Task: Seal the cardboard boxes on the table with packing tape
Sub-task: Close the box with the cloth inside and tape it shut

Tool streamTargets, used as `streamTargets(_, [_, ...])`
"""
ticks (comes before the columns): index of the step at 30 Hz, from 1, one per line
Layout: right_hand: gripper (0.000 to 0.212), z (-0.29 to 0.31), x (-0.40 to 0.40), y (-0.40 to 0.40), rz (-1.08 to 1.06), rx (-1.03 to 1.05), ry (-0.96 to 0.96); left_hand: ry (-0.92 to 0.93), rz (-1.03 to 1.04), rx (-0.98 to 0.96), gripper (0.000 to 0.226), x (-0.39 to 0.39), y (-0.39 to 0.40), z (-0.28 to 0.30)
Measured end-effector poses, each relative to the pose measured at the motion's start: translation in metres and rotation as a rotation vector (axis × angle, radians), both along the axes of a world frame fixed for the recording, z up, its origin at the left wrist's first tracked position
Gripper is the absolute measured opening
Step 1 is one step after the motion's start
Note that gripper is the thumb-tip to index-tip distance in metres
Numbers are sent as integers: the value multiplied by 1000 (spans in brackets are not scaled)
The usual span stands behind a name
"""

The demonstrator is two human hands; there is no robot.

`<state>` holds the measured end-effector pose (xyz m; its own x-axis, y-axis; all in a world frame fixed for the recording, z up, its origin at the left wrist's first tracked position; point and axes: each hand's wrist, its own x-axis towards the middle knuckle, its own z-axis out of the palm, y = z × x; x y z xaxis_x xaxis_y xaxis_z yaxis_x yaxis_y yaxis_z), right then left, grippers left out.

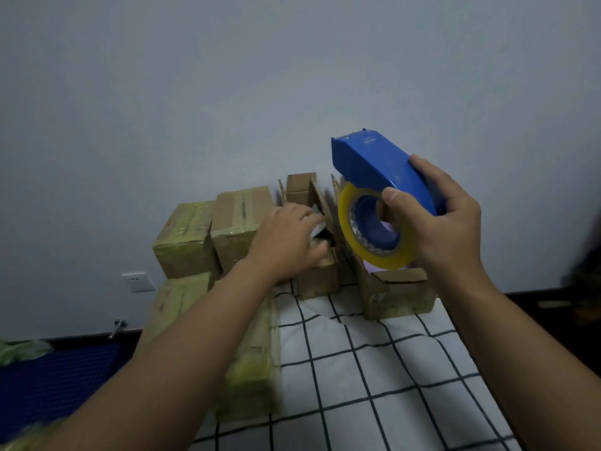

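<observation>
Blue dispenser: a blue tape dispenser (379,164) sits right of centre in the frame, raised above the boxes, with a roll of yellowish clear packing tape (374,229) on its hub
Right grip: the right hand (439,219) grasps the dispenser from the right, thumb on the near face by the roll, fingers curled over the blue cover
Left grip: the left hand (286,239) reaches to the centre of the frame, its fingers curled down into the top of an open box (317,275); something pale lies under the fingers, but whether they grasp it I cannot tell
Open boxes: the open box stands with flaps up; a second unsealed box (398,292) stands just to its right, partly behind the tape roll
Taped boxes: two taped boxes (211,232) stand side by side left of centre; more taped cardboard (250,369) lies nearer, along the left arm, blurred
Tabletop: a white cloth with a black grid (374,369) covers the tabletop, lower right
Background: a plain grey wall (227,76) fills the upper frame; a white socket (138,282) is low on it at left
</observation>
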<state>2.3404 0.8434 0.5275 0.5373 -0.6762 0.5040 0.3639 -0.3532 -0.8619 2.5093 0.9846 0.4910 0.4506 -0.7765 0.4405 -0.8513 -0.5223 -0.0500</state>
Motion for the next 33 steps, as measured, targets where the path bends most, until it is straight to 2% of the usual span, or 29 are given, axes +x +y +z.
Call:
streamTargets(2, [48, -2, -9, -1, 10, 17, -7, -38, 80, 304, 60, -8, -12, -10])
streamTargets(3, [48, -3, -13, -2, 13, 28, -11, -63, 135, 405, 56, -10, -16, -17])
streamTargets(5, [48, -7, -21, -5, 12, 42, -15, -99, 214, 457, 29, -15, -20, -27])
streamTargets(6, [48, -8, -25, -6, 9, 45, -15, -108, 248, 439, 24, -17, -21, -31])
streamTargets(8, [48, -8, -31, -9, 6, 48, -17, -117, 284, 402, 25, -23, -20, -31])
streamTargets(14, [48, -1, -57, -9, 5, 52, -25, -122, 249, 357, 27, -62, -6, -24])
streamTargets(27, [51, 12, -166, 50, 77, 18, -34, -7, 131, 120, 30, -238, 90, -44])
streamTargets(31, [50, 10, -195, 68, 121, 23, -39, 39, 65, 46, 14, -276, 132, -56])
streamTargets(33, [50, 10, -204, 74, 126, 25, -44, 64, 86, 16, 23, -286, 146, -56])
